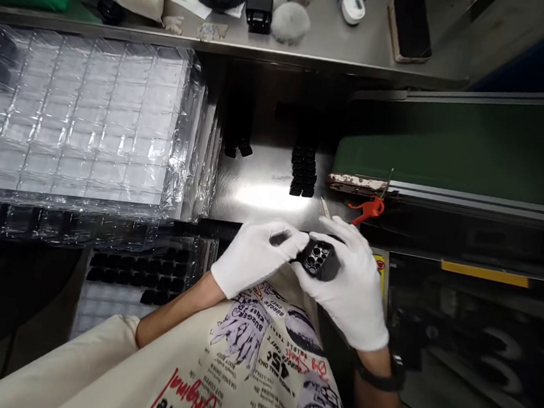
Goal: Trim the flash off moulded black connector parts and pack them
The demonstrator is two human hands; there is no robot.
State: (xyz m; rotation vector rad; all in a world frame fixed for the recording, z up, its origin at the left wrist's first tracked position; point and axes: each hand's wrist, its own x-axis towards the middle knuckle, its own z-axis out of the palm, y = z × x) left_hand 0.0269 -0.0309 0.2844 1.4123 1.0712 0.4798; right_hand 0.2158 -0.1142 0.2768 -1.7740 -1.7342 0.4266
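Note:
A small black plastic part with several round holes [317, 258] is held in front of my body. My right hand [349, 279], in a white glove, curls around it, fingers along its far side and thumb below. From the other side my left hand [265, 251], also white-gloved, pinches at the part's left edge with thumb and forefinger together. Beyond the hands, several small black pieces [302, 172] stand in a double row on the metal worktop [258, 196]. A few more black pieces [237, 147] lie farther left.
Stacked clear compartment trays [83, 115] fill the left; a lower tray of black parts [138, 271] sits beneath. To the right runs a green conveyor belt [474, 146], an orange-handled tool [370, 209] by its end. A metal shelf [316, 45] bearing a phone [411, 28] crosses the back.

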